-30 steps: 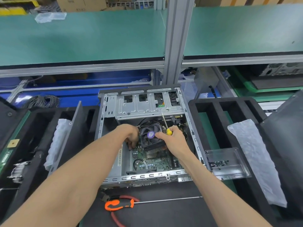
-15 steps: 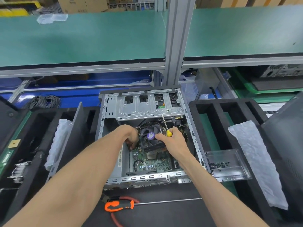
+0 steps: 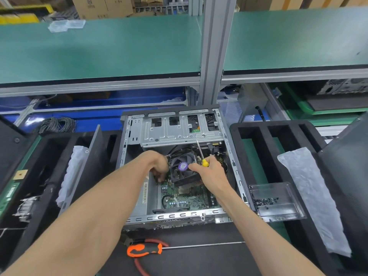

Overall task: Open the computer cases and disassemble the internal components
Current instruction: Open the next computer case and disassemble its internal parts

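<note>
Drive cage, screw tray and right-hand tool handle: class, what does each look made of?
Drive cage: bare sheet metal, probably steel; dull grey sheen, punched holes. Screw tray: clear glossy plastic; contents show through. Tool handle in the right hand: likely yellow plastic.

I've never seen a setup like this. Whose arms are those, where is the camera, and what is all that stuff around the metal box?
There is no robot here: the arms belong to a person, and the one camera sits on their head, looking forward and down at a workbench. The metal box is an open computer case lying on its side, with the green circuit board showing inside. The left hand reaches down beside the black cooling fan; what its fingers do is hidden. The right hand rests on the fan and holds a small yellow-handled screwdriver. In front of the case lie an orange-handled screwdriver and red-handled pliers. To the right, a clear plastic tray holds small dark screws. Black foam racks stand on both sides.
</note>
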{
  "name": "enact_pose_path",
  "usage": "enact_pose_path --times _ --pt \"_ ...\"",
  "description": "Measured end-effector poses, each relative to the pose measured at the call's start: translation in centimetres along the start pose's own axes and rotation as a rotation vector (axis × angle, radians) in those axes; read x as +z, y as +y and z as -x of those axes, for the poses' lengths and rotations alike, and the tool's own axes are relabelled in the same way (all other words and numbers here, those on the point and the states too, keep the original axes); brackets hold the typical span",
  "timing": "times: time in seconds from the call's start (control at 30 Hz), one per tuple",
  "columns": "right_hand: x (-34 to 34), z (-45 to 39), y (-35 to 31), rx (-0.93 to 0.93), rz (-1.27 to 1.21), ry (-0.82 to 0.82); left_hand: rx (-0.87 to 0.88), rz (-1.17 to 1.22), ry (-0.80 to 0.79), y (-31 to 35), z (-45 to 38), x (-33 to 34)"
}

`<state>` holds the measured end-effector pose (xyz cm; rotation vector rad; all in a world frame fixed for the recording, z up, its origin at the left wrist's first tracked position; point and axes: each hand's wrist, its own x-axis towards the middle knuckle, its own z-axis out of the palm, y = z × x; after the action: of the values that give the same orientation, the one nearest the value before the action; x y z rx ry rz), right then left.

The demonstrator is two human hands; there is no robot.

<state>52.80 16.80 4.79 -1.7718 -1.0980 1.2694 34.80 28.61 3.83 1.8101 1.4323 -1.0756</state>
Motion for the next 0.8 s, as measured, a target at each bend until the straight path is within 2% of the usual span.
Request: enact_pose_path --times 0.1,0.23,0.4,0.5,0.57,0.63,0.7,0.8 --pt "0.1 0.1 -0.2 0.004 -0.033 -0.015 0.011 -0.017 0.004 0.0 0.6 0.0" --pt "-0.4 0.9 -0.8 -0.002 -0.187 -0.069 0.069 -0.037 0.177 0.3 2.7 0.0" --pt "-1.9 1.9 -1.4 0.0 -0.389 -0.086 0.143 0.152 0.298 0.2 7.1 -0.5" --pt "-2.6 2.8 -2.0 -0.017 -0.514 -0.119 0.3 0.419 0.327 -0.4 10.5 -0.5" --pt "-3.3 3.4 -2.9 -0.007 -0.575 -0.112 0.467 0.565 0.387 -0.2 12.9 -0.9" --pt "-4.2 3.8 -3.7 0.002 -0.651 -0.089 0.664 0.698 0.359 0.8 14.8 -1.5" --pt "-5.4 4.2 -4.3 0.016 -0.757 -0.062 0.722 0.751 0.359 2.3 15.8 -2.4" --pt "-7.9 4.6 -4.7 -0.013 -0.892 -0.044 0.726 0.651 0.41 5.4 16.6 -4.1"
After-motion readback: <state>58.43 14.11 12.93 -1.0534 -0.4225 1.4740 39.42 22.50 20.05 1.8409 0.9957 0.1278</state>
